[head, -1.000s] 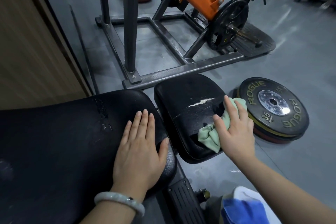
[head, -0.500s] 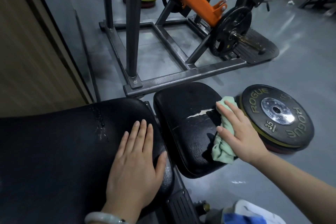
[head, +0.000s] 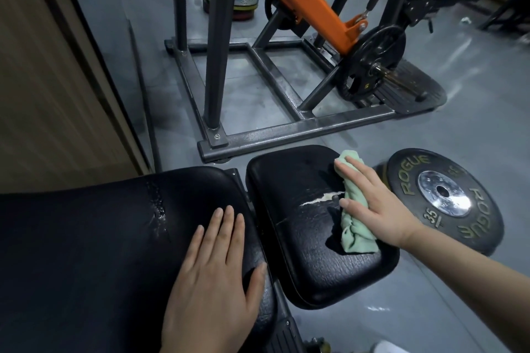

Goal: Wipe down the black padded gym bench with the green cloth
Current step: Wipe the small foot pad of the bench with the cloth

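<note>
where the plate point(head: 447, 198) reads "rogue 35", flat beside bench point(head: 309, 252)

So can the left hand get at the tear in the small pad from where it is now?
Probably yes. The left hand lies flat and empty on the big pad, and nothing lies between it and the tear; the cloth sits just past it.

Floor: glossy grey floor point(head: 473, 112), light reflected | Left: brown wood-grain wall panel point(head: 43, 80) | Centre: dark steel machine frame point(head: 286, 126), orange lever arm point(head: 321, 11), small black plate point(head: 372, 57) loaded | Right: black "ROGUE" bumper plate point(head: 447, 198) laid flat on floor | Far: stacked weight plates point(head: 243, 3)
</note>
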